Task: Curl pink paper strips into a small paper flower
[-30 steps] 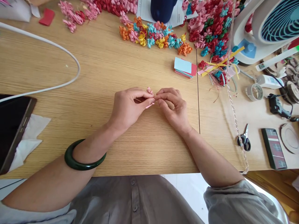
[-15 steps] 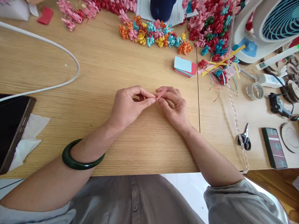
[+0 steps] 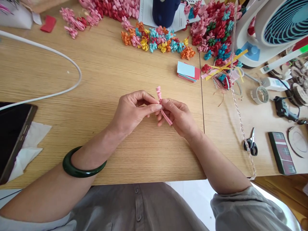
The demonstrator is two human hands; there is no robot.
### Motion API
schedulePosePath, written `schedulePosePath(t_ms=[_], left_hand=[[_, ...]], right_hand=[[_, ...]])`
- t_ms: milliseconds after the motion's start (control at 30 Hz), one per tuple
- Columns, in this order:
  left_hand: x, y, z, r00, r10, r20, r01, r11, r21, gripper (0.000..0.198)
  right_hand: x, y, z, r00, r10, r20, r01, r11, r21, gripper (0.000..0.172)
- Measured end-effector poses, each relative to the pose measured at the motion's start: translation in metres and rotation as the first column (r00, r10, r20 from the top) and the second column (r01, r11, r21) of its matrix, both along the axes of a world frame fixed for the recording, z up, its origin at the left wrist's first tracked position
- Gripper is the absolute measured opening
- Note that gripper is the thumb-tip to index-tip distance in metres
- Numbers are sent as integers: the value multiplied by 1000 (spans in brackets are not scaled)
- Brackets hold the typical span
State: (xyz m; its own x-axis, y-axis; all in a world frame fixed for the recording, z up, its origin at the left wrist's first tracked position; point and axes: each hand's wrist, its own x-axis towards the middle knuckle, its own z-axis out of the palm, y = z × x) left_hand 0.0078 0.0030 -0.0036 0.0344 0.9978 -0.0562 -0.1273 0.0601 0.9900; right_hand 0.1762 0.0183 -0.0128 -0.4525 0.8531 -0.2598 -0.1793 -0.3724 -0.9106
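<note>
Both hands meet over the middle of the wooden table (image 3: 101, 73) on a pink paper strip (image 3: 166, 116). Its upper end is curled and sticks up above my fingers; the straight lower end slants down to the right. My left hand (image 3: 131, 110), with a dark green bangle (image 3: 81, 163) on the wrist, pinches the strip between thumb and forefinger. My right hand (image 3: 180, 117) is curled round the strip from the right, fingertips touching the left hand's.
Heaps of curled paper flowers (image 3: 156, 40) in several colours lie along the far edge, with a stack of paper cards (image 3: 187, 71). A white cable (image 3: 60, 57) loops at left beside a dark tablet (image 3: 12, 134). Right: fan (image 3: 271, 29), tape roll (image 3: 259, 95), scissors (image 3: 251, 144), phone (image 3: 281, 152).
The strip has turned from lying flat between the fingertips to standing up, its curled end now above the hands and its tail hanging down. Both hands shifted slightly toward me.
</note>
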Motion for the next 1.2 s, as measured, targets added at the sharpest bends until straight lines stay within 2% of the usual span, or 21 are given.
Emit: schedulePosePath(t_ms=[133,267,333,467,600,700,800,1033,1200], left_hand=[[-1,3,-2,997,33,72,-27,996,-83,14],[-3,6,-2,975,5,221,38,981,-189,12],[-4,7,-2,969,39,245,17,975,-221,12],[-4,6,-4,981,116,153,-92,983,-161,21],[-8,6,-5,997,73,36,-71,996,-52,30],[-11,6,-7,992,42,-120,-36,998,54,21],[-13,7,-9,964,63,-258,-34,993,113,14],[-11,6,-10,924,107,-367,-42,983,181,10],[-9,5,-10,917,125,-378,-40,973,226,9]], right_hand=[[1,2,-2,999,-28,-27,29,1000,13,40],[-1,3,-4,993,-117,-18,118,991,57,42],[-2,3,-4,987,-160,-1,159,983,87,43],[-3,2,-4,978,-208,-8,208,970,127,43],[-3,3,-4,972,-234,-10,233,963,133,42],[-2,3,-6,973,-230,-4,229,963,143,42],[-2,4,-6,976,-218,11,213,964,160,42],[-4,3,-7,971,-236,26,228,957,178,46],[-4,3,-9,968,-243,60,227,955,193,47]])
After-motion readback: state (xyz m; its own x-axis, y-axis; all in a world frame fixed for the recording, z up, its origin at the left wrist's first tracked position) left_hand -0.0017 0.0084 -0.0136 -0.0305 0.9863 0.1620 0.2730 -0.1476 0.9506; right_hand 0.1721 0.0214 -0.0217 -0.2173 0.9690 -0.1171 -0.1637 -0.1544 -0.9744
